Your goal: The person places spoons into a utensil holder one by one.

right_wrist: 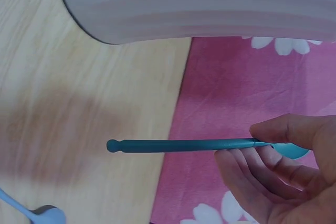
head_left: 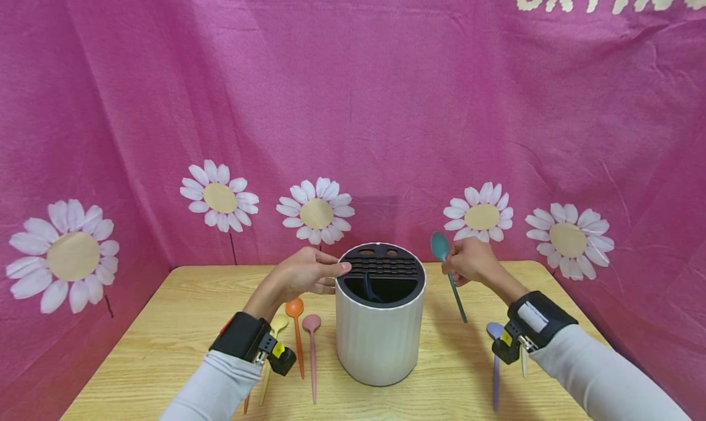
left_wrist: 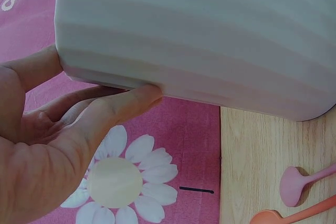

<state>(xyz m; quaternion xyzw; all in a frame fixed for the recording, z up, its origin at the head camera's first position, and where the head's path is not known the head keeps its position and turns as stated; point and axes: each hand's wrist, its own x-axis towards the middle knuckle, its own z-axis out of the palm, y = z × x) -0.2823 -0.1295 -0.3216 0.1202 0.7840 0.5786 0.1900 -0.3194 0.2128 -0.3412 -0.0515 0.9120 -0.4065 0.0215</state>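
A white ribbed utensil holder with a black slotted top stands upright on the table. Inside its large front opening a dark blue piece shows, mostly hidden. My left hand touches the holder's left side, thumb at the rim and fingers extended along the ribbed wall. To the holder's right, my right hand pinches a teal spoon by the neck, just below the bowl. The spoon is raised above the table, bowl up, its handle slanting down.
On the wooden table, left of the holder, lie a yellow spoon, an orange spoon and a pink utensil. A purple utensil lies at the right, partly behind the wrist camera. A pink flowered cloth hangs behind.
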